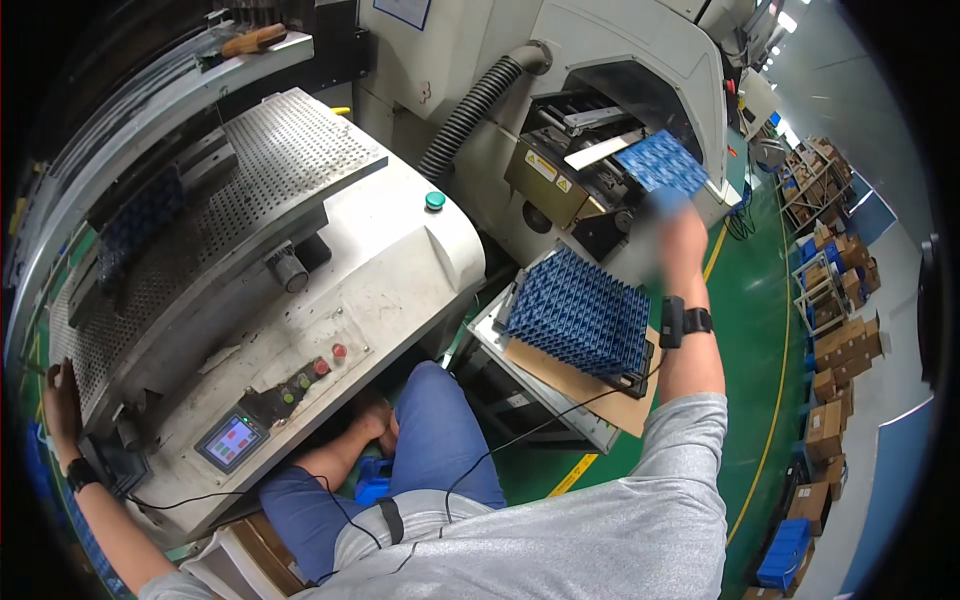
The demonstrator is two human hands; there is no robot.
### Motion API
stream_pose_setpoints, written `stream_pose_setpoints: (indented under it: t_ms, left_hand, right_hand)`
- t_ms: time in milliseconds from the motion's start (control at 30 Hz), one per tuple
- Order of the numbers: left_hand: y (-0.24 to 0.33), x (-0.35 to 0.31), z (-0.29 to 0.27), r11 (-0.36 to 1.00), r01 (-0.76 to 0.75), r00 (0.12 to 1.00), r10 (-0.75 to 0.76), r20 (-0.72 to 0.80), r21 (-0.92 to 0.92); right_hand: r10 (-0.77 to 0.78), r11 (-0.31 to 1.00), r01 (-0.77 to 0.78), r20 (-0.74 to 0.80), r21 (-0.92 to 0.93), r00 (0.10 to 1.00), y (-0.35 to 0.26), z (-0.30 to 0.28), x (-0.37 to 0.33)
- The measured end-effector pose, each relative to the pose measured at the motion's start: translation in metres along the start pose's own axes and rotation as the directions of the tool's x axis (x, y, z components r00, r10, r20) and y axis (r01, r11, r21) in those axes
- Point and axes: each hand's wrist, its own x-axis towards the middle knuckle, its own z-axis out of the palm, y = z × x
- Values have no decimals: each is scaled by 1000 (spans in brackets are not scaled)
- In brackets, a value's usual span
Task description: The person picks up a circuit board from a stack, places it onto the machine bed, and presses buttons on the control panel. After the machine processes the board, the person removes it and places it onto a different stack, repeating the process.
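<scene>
My right hand (682, 240), partly blurred, grips the near edge of a blue circuit board panel (662, 165) with a repeating pattern. The panel is tilted in front of the opening of a large white machine (640, 45), beside its metal rails. Just below and left of that hand, several blue boards (575, 310) stand in close rows in a black rack (632, 382). Over at the far left, my left hand (62, 400) is beside the end of a perforated metal plate (95, 325). Its fingers look curled together; what they hold, if anything, is too small to make out.
Between my hands stands a white machine body (400, 235) with a green button (435, 201) and a small touchscreen (232, 440). The rack rests on cardboard (540, 368) over a cart. A ribbed black hose (470, 115) rises behind. Shelves and cartons (825, 430) line the right.
</scene>
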Motion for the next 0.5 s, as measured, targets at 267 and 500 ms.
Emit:
stream_pose_setpoints:
  t_ms: [267,500]
  left_hand:
    - [40,-8,-17,985,146,989,-144,30,-87]
    - [60,-12,-23,975,144,989,-145,8,-167]
  right_hand:
    - [177,976,-180,40,120,983,56,102,-10]
    - [243,963,-246,40,106,969,68,114,-22]
